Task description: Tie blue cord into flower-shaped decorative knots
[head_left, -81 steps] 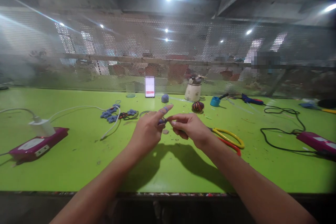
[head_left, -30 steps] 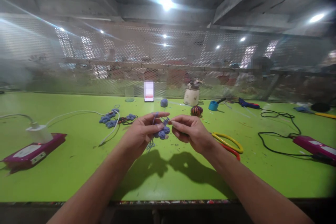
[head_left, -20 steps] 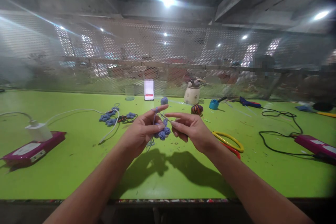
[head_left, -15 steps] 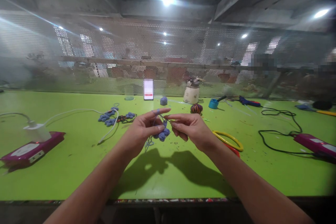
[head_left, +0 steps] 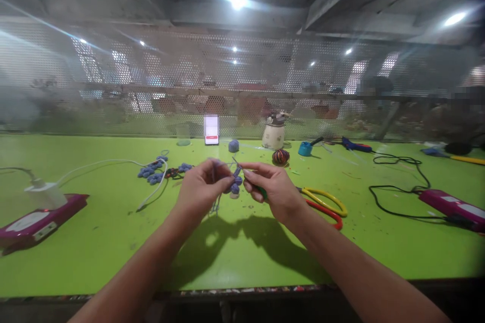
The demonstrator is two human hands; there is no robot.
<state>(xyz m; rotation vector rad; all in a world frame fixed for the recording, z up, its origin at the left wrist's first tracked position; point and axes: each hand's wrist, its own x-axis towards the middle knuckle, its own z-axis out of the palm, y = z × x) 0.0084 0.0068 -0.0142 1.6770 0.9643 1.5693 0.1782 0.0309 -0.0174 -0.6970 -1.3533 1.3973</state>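
Note:
My left hand [head_left: 206,186] pinches a small blue-purple crochet piece [head_left: 235,185] between thumb and fingers, with yarn running over its index finger. Loose strands of the same yarn dangle below that hand. In my right hand [head_left: 275,186] is a crochet hook [head_left: 235,161], its thin shaft reaching into the loops at the top of the piece and a bit of green handle showing under the fingers. Both hands are close together above the table. Behind them sits a ball of blue yarn [head_left: 234,146].
On the green table [head_left: 113,257] lie blue crocheted pieces [head_left: 151,170], a multicoloured yarn ball [head_left: 281,157], yellow-handled and red-handled scissors or pliers [head_left: 329,203], and a blue pot [head_left: 305,149]. A phone [head_left: 211,130] and a cream jar [head_left: 273,133] stand behind. Power strips [head_left: 45,219] lie at both sides.
My left index finger, stretched out before, is now bent in. The crochet piece has turned and the hook's tip now points up through it. The green handle has come into sight.

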